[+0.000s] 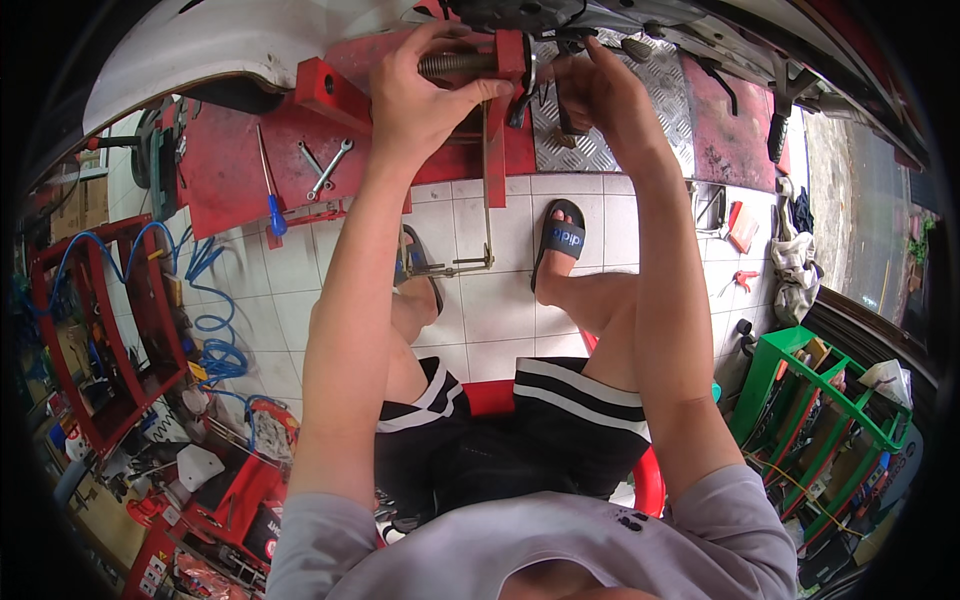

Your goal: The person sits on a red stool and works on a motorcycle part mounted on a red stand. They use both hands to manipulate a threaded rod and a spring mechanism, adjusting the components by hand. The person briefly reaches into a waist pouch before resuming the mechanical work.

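Note:
At the top centre, my left hand (pixel 415 95) curves around the thick threaded screw (pixel 458 65) of a red wheel clamp, its thumb on the clamp's red jaw (pixel 511 60). My right hand (pixel 605 100) is just right of that jaw, beside dark parts on the underside of a motorcycle (pixel 610 20). Its fingers are bent and lie in shadow; whatever they hold, if anything, I cannot make out. Below the clamp hangs a thin metal linkage rod (pixel 488 190).
A blue-handled screwdriver (pixel 274 205) and two wrenches (pixel 330 170) lie on the red lift platform (pixel 225 150). A blue coiled air hose (pixel 222 350) hangs by a red rack (pixel 110 340) at left. A green tool rack (pixel 800 400) stands right, near a red air gun (pixel 745 280).

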A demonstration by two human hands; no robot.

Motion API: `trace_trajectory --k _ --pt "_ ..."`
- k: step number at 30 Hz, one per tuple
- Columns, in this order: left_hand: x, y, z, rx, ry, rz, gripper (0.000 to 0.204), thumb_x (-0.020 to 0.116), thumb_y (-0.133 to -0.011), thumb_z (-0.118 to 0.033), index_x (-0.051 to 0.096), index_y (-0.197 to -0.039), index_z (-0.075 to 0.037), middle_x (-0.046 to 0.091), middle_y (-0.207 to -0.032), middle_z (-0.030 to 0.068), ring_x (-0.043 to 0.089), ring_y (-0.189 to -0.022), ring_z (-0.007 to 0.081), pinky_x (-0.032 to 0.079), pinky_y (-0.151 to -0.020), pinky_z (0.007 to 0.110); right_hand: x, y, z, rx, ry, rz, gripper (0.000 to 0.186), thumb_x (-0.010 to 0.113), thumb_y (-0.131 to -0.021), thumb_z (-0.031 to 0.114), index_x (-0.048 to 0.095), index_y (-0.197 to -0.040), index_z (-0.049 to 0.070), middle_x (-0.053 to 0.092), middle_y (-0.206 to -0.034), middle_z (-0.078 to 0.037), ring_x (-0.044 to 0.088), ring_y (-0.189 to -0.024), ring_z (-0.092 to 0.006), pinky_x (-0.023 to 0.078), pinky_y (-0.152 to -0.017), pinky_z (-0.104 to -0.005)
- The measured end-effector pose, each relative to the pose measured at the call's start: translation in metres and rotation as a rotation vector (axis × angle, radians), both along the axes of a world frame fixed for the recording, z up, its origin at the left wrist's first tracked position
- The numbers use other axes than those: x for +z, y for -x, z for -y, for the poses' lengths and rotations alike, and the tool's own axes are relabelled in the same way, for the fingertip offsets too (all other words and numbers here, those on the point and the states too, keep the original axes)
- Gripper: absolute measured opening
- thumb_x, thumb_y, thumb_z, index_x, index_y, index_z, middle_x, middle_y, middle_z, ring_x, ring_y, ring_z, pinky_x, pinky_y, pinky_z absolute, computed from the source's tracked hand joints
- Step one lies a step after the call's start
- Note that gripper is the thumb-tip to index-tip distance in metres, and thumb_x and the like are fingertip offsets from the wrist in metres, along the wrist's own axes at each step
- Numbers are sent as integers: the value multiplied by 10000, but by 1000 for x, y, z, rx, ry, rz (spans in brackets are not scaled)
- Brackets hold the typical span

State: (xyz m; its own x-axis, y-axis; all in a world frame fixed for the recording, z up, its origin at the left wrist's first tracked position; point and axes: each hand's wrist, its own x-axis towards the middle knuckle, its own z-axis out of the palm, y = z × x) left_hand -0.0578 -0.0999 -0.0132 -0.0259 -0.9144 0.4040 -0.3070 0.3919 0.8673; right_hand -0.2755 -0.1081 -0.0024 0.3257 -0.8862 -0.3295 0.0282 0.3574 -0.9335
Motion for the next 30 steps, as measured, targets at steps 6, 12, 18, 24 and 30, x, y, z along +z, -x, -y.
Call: trace_trajectory --k 6,12,18,24,30 --pt "1 -2 0 10 -18 68 568 918 -598 -213 632 -1047 -16 730 -942 104 710 -902 222 542 -809 330 2 2 -2 -3 -52 12 660 309 -1008 536 605 -1190 -25 358 -628 11 297 -575 -119 258 -573 -279" --pt "12 2 -4 31 -93 73 506 908 -640 -165 660 -1057 -21 724 -1007 105 690 -944 181 535 -829 308 15 -9 -10 -31 -97 106 605 308 -1012 515 637 -850 35 304 -577 26 275 -544 -106 244 -551 -276" --pt "16 14 -11 107 -180 -98 448 895 -632 -105 675 -1010 -8 744 -879 83 715 -801 196 560 -749 315 -9 28 8 -172 -153 -2 490 432 -999 467 558 -710 91 308 -549 49 276 -491 -77 223 -499 -251" --pt "24 18 -16 261 -167 41 506 898 -639 -221 652 -1009 22 735 -855 127 716 -777 233 548 -711 326 -37 58 14 -461 5 -486 352 503 -947 341 612 -760 62 360 -532 37 318 -461 -88 239 -446 -273" --pt "4 28 -3 576 277 -3 445 870 -682 -220 642 -991 5 686 -724 104 682 -697 273 538 -656 353 -187 65 -10 -71 -155 -1013 774 728 -776 469 447 -1362 49 696 -884 -175 693 -703 -328 557 -703 -422"
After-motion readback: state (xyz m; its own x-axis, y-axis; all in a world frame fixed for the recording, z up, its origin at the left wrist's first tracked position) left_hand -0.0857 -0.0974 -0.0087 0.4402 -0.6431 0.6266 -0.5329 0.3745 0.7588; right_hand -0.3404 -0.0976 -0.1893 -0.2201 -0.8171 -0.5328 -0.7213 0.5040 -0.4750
